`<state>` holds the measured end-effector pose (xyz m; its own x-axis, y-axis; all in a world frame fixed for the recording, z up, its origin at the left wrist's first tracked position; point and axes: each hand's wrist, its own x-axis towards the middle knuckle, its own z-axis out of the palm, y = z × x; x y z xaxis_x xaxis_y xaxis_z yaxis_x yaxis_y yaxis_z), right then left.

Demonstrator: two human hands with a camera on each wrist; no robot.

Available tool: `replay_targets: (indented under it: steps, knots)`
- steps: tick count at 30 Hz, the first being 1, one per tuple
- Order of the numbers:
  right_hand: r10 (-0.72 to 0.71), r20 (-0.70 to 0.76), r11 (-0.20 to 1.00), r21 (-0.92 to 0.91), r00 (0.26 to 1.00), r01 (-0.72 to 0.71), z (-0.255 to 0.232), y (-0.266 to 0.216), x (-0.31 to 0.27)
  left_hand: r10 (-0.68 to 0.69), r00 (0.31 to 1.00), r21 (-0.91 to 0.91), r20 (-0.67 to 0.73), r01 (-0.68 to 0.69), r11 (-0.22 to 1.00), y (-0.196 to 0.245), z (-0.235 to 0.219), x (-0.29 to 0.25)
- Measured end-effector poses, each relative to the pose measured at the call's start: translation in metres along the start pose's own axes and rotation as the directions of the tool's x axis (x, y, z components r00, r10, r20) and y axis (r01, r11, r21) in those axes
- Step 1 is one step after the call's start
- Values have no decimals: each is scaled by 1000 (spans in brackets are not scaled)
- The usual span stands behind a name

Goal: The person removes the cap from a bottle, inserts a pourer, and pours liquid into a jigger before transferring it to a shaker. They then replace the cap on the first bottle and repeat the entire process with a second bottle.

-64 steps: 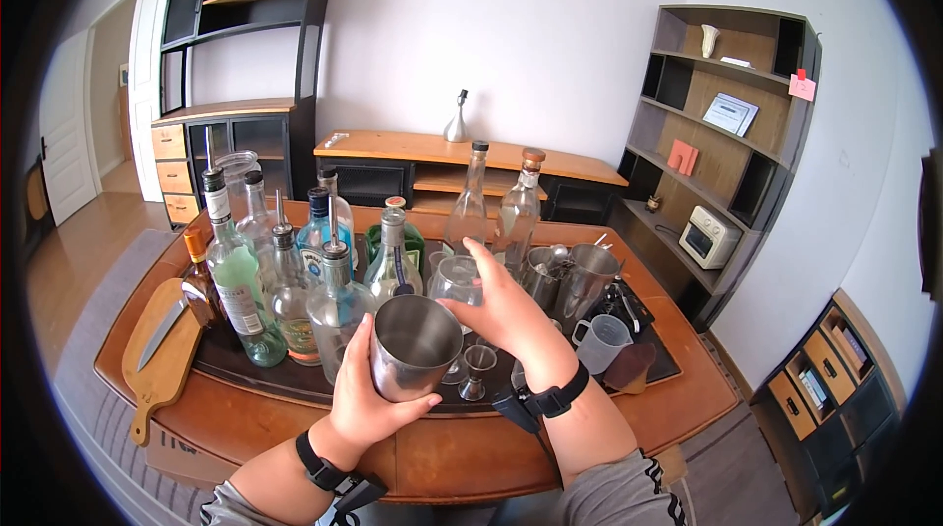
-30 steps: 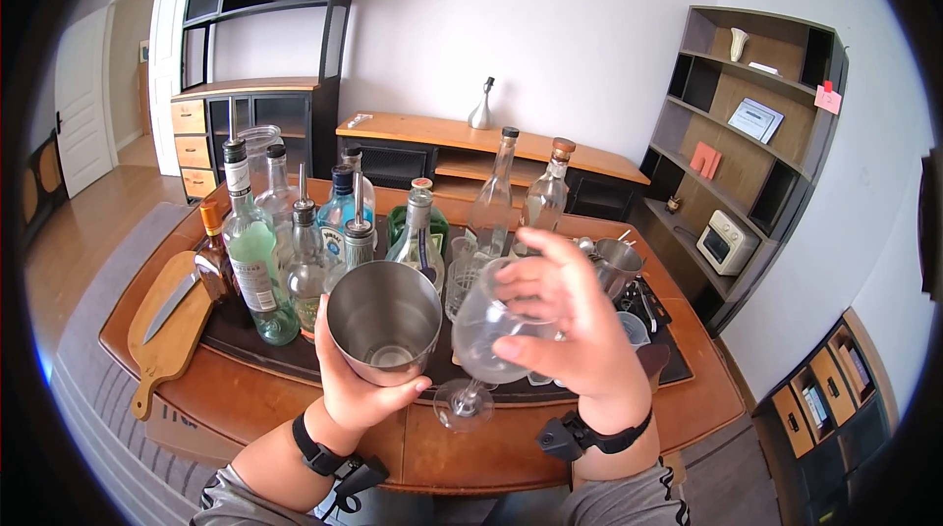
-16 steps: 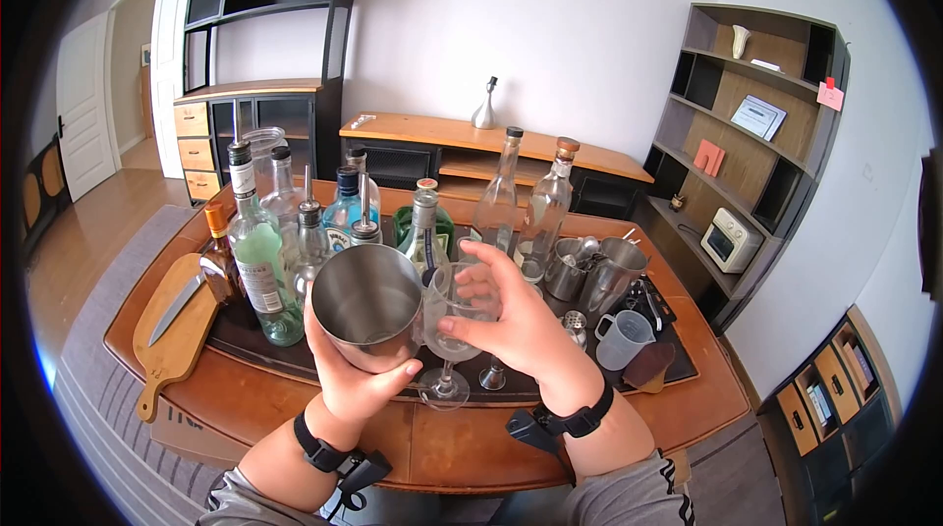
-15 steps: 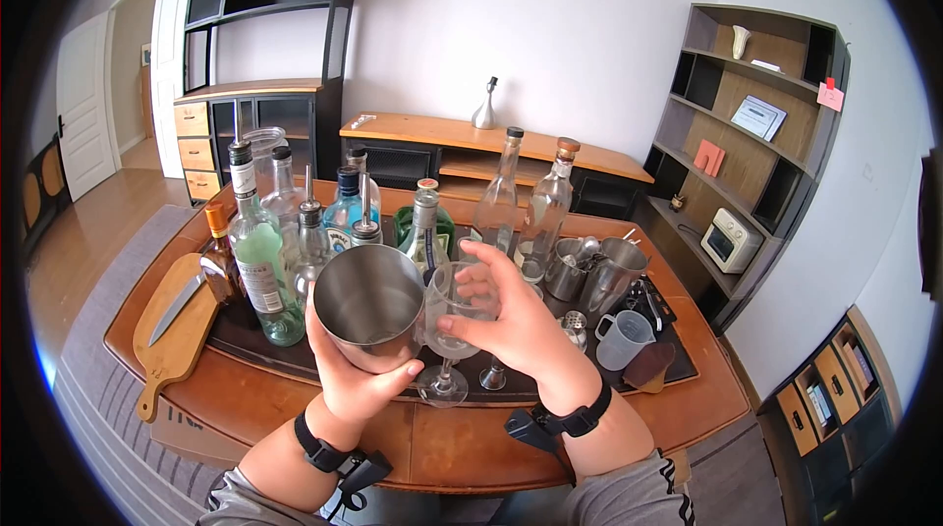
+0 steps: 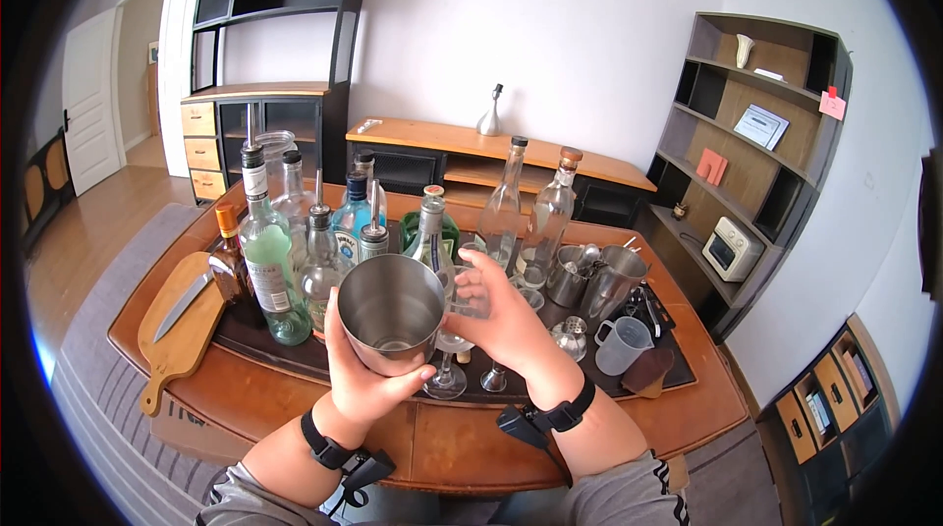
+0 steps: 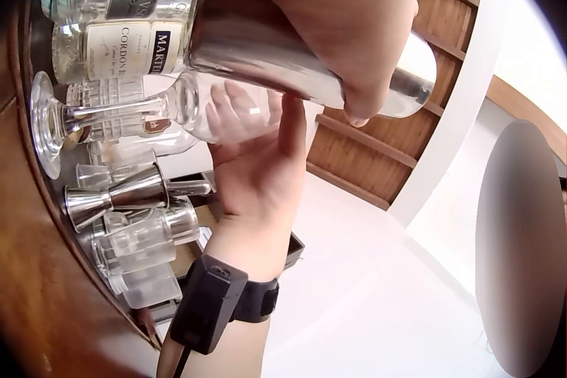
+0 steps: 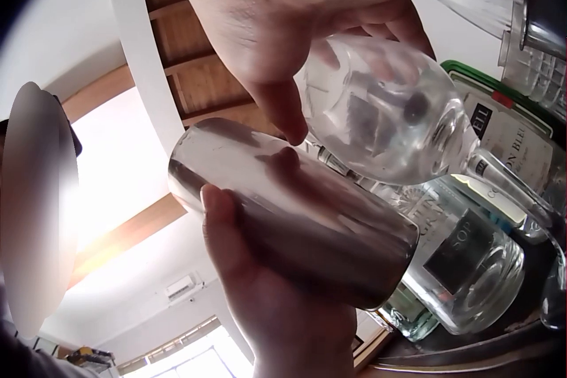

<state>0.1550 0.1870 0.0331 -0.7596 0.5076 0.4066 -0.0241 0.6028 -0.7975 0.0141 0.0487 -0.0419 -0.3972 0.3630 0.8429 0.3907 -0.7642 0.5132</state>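
Note:
A metal shaker tin point(image 5: 391, 315) is gripped by the left hand point(image 5: 365, 384), its mouth tilted toward the head camera. Just right of it, the right hand point(image 5: 511, 330) has its fingers around the bowl of a stemmed glass point(image 5: 450, 369). In the left wrist view the glass foot point(image 6: 46, 125) is close to the tray, contact unclear. The right wrist view shows the clear glass bowl point(image 7: 385, 108) between the right thumb and fingers, beside the tin point(image 7: 292, 210). A metal jigger point(image 5: 494, 377) stands right of the glass.
Several bottles point(image 5: 270, 276) stand behind and left of the tin. A knife point(image 5: 183, 307) lies on a cutting board point(image 5: 187, 344) at the left. A plastic measuring jug point(image 5: 623, 346), metal tins point(image 5: 614, 282) and a strainer point(image 5: 570, 338) are at the right of the tray.
The right hand brought the glass in front of the bottles, then left beside the tin, and it is now slightly lower. The tin has shifted slightly right since half a second ago.

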Motion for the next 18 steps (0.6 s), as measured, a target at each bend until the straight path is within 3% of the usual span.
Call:
replay_targets:
  steps: [5,8,10,11,13,15,18]
  knots:
    - [50,33,999,5,998,-50,-6,6,3,137,978,134,155,-159,978,6,-3,3]
    - [71,110,997,-28,991,-68,-16,-7,-1,205,971,242,123,-229,943,10,-6,4]
    - [85,173,995,-64,981,-74,-22,-14,-3,95,995,91,-35,-92,992,21,-5,7]
    - [81,211,995,-75,974,-67,-25,-16,-4,119,993,261,1,-115,959,25,-11,11]
    - [88,263,994,-81,961,-69,-33,-30,-9,170,979,573,108,-201,794,45,-21,22]
    - [89,302,993,-98,949,-62,-38,-38,-11,196,945,797,263,-327,508,78,-21,40]
    - [62,326,989,-147,943,-14,-43,-37,-14,202,875,819,439,-483,310,103,-18,61]
